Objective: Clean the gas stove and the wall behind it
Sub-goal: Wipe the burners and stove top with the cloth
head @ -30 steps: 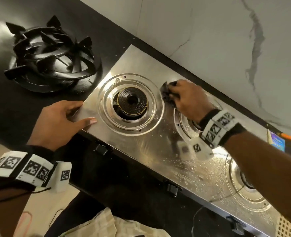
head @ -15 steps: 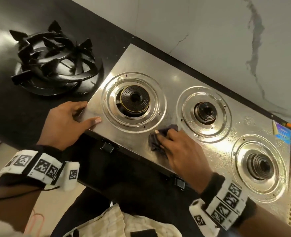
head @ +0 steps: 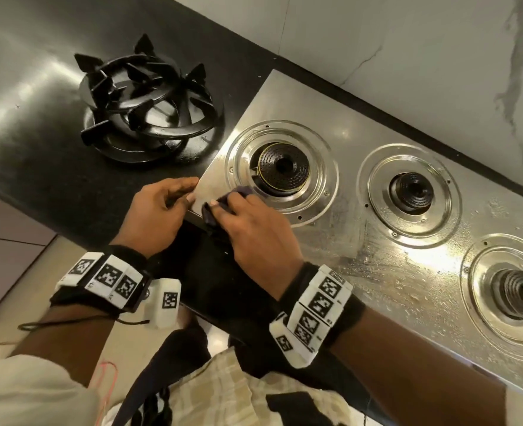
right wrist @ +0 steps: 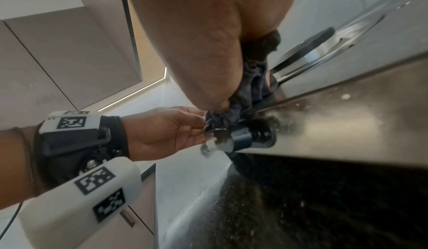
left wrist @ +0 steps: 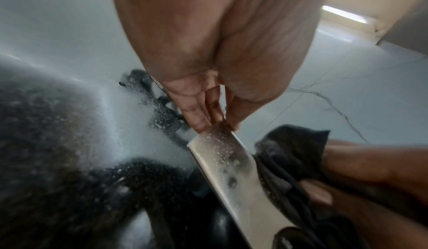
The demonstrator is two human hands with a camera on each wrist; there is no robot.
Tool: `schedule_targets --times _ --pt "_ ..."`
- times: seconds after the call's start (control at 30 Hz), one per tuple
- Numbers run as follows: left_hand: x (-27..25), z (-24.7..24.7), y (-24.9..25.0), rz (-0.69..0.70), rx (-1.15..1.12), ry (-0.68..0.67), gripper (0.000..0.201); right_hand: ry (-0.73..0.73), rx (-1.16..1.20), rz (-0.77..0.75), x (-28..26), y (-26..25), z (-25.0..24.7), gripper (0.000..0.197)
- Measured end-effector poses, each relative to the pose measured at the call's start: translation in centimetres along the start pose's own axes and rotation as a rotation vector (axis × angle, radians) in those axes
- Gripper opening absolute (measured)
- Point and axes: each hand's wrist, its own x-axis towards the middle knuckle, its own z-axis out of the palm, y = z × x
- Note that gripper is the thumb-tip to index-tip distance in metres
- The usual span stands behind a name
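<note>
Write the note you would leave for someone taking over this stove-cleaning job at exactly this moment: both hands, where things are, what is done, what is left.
Left hand: pinches the stove's near-left corner, steadying it.
Right hand: grips the dark cloth and presses it on the steel top at that corner, in front of the left burner.
Pan supports: off the stove, stacked on the black counter to its left.
Done: all three burners bared; the steel top looks wet and streaked between the burners, so it appears wiped at least there.
Left: the streaked wet film near the right burner; the marble wall behind; putting the supports back.
</note>
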Motion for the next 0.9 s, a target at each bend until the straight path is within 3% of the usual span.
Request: schedule_targets --times 0.17,0.33,0.43,0.57,0.7,0.8,0.9 --pt "0.0 -0.2 -0.6 0.013 -0.017 -0.014 0.037 -0.015 0.017 0.001 -3.9 2.2 -0.1 0.045" --pt "0.0 -0.7 -1.2 0.049 -0.021 -0.051 0.037 -0.033 0.002 0.174 -11.1 7.1 -1.2 0.047" --pt "0.1 -0.9 -1.5 0.068 -0.008 -0.074 0.038 -0.047 -0.047 0.253 -12.5 7.8 -1.6 0.048" --pt "0.0 -1.3 -2.0 0.078 -0.016 -0.1 0.038 -0.025 -0.045 0.183 -8.9 4.5 -1.0 0.045" --pt "0.2 -1.7 -2.4 0.103 -0.036 -0.126 0.038 0.007 -0.059 0.08 -1.6 0.2 0.1 0.045" --pt "0.2 -1.9 -2.4 0.104 -0.063 -0.144 0.037 0.035 -0.031 0.094 3.5 -2.3 0.4 0.038" --pt "0.1 -2.0 -2.1 0.089 -0.083 -0.131 0.034 0.018 -0.037 0.113 4.6 -3.2 0.5 0.042"
